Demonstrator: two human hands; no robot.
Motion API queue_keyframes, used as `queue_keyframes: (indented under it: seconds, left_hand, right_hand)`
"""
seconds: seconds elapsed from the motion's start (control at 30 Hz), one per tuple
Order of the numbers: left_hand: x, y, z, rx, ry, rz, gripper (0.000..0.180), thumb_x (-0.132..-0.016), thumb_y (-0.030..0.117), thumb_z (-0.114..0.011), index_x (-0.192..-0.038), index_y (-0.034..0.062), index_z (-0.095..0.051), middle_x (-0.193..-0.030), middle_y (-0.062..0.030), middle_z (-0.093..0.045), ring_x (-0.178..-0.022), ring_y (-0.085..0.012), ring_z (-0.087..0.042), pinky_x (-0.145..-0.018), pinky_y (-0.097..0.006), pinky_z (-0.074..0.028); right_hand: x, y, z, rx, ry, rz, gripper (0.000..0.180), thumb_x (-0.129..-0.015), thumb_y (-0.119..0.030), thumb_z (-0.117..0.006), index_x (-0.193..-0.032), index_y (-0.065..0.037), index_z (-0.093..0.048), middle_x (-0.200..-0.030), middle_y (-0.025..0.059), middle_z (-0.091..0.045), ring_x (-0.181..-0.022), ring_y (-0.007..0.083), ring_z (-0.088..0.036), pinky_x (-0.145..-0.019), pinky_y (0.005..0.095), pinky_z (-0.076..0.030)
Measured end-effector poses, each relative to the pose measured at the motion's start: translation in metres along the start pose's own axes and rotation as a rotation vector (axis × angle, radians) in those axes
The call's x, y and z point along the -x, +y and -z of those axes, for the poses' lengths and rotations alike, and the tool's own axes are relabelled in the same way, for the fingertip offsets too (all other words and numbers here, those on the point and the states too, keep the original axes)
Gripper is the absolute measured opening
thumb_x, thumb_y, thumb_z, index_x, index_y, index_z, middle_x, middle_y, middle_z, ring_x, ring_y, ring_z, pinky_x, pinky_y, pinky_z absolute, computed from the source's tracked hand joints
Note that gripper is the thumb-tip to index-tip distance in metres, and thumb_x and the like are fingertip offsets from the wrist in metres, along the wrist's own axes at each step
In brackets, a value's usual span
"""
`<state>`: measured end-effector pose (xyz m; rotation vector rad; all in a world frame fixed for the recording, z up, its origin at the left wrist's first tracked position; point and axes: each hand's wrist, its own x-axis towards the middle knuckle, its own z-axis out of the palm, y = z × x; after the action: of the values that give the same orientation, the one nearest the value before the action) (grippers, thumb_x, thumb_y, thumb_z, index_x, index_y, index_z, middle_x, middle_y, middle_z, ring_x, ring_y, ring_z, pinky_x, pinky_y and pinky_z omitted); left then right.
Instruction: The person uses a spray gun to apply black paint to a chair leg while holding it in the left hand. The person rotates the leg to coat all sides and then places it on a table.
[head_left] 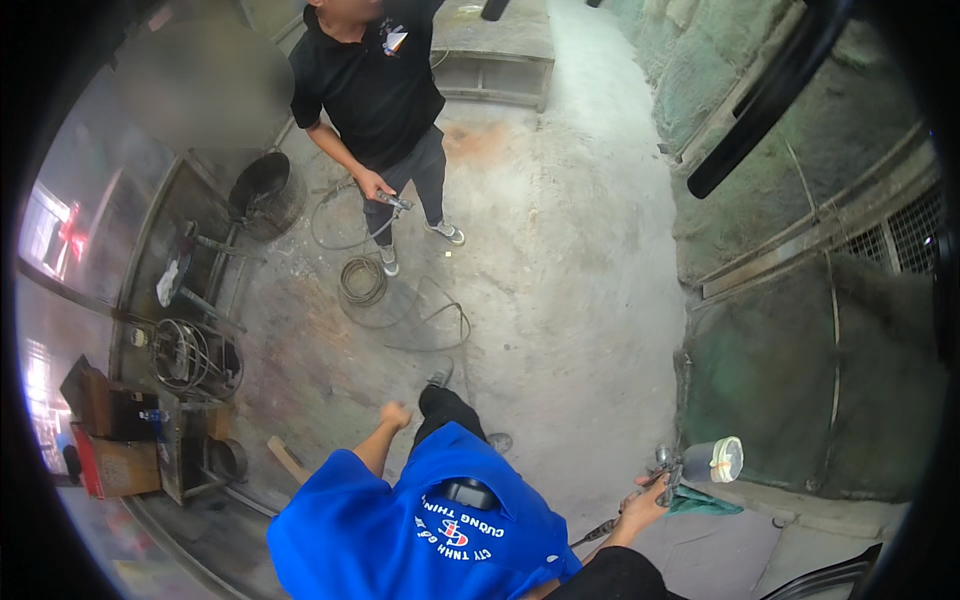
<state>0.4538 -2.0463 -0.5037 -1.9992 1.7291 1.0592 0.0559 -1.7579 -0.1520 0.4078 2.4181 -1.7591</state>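
My right hand (645,502) is wrapped round the handle of a spray gun (664,466), held out to my right. The gun carries a pale, round cup (725,459) with drips on its rim, and a dark hose (597,533) runs from it toward my body. Green cloth (705,502) shows just beyond that hand; whether it touches my fingers I cannot tell. At my left side, my left hand (397,415) hangs with curled fingers and nothing visible in it. Ahead stands a person in a black shirt (370,90), gripping another spray gun (396,201) with a hose.
A coiled hose (363,280) lies on the floor before me, its loose loop (440,325) trailing near my feet. Leftward are a dark bucket (268,195), a wire-ringed stand (190,355) and boxes (115,465). A low table (495,75) stands far off; dusty panels (760,375) line the right.
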Motion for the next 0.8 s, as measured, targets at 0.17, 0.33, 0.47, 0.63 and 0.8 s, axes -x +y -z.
queue_keyframes:
  seconds: [0.17, 0.33, 0.47, 0.63, 0.8]
  left_hand:
    - [-0.014, 0.161, 0.031, 0.542, -0.242, -0.315, 0.045, -0.088, 0.017, -0.071, -0.13, 0.0018, -0.063, -0.1, -0.0166, -0.074, -0.079, -0.025, -0.076, -0.066, -0.038, -0.061]
    - [-0.021, 0.209, 0.098, 0.705, -0.608, -0.286, 0.045, -0.09, 0.009, -0.069, -0.134, 0.0029, -0.059, -0.094, -0.0135, -0.072, -0.071, -0.0209, -0.073, -0.055, -0.033, -0.057]
    - [-0.074, 0.14, 0.115, 0.521, -0.343, -0.222, 0.047, -0.087, 0.01, -0.07, -0.132, 0.0012, -0.059, -0.089, -0.0126, -0.069, -0.068, -0.0195, -0.069, -0.058, -0.034, -0.058]
    - [-0.12, 0.03, 0.141, 0.4, -0.222, 0.178, 0.033, -0.088, 0.006, -0.058, -0.121, 0.0038, -0.059, -0.085, -0.0139, -0.07, -0.064, -0.0265, -0.069, -0.052, -0.039, -0.052]
    - [-0.148, 0.001, 0.176, 0.143, -0.453, 0.234, 0.043, -0.09, 0.008, -0.058, -0.132, 0.0031, -0.052, -0.088, -0.0166, -0.072, -0.071, -0.0286, -0.073, -0.051, -0.041, -0.052]
  right_hand:
    - [0.026, -0.018, -0.035, 0.094, 0.039, -0.009, 0.038, -0.106, -0.037, -0.055, -0.107, -0.001, -0.065, -0.072, 0.0054, -0.061, -0.036, 0.0081, -0.035, -0.033, 0.0258, -0.023]
    - [0.046, -0.068, -0.072, 0.05, 0.064, -0.015, 0.036, -0.106, -0.036, -0.056, -0.113, -0.002, -0.065, -0.072, 0.0063, -0.063, -0.036, 0.008, -0.038, -0.033, 0.0269, -0.025]
    - [0.064, -0.102, -0.098, -0.03, 0.053, -0.029, 0.038, -0.106, -0.037, -0.056, -0.114, -0.002, -0.065, -0.072, 0.0073, -0.065, -0.035, 0.0085, -0.039, -0.034, 0.0271, -0.025]
    - [0.078, -0.126, -0.111, 0.028, 0.094, -0.046, 0.039, -0.106, -0.038, -0.055, -0.114, -0.001, -0.065, -0.073, 0.0076, -0.065, -0.035, 0.0085, -0.039, -0.034, 0.0272, -0.025]
    - [0.087, -0.13, -0.121, 0.06, 0.185, -0.057, 0.038, -0.106, -0.037, -0.056, -0.113, -0.001, -0.067, -0.072, 0.0062, -0.065, -0.036, 0.0082, -0.04, -0.035, 0.0275, -0.027]
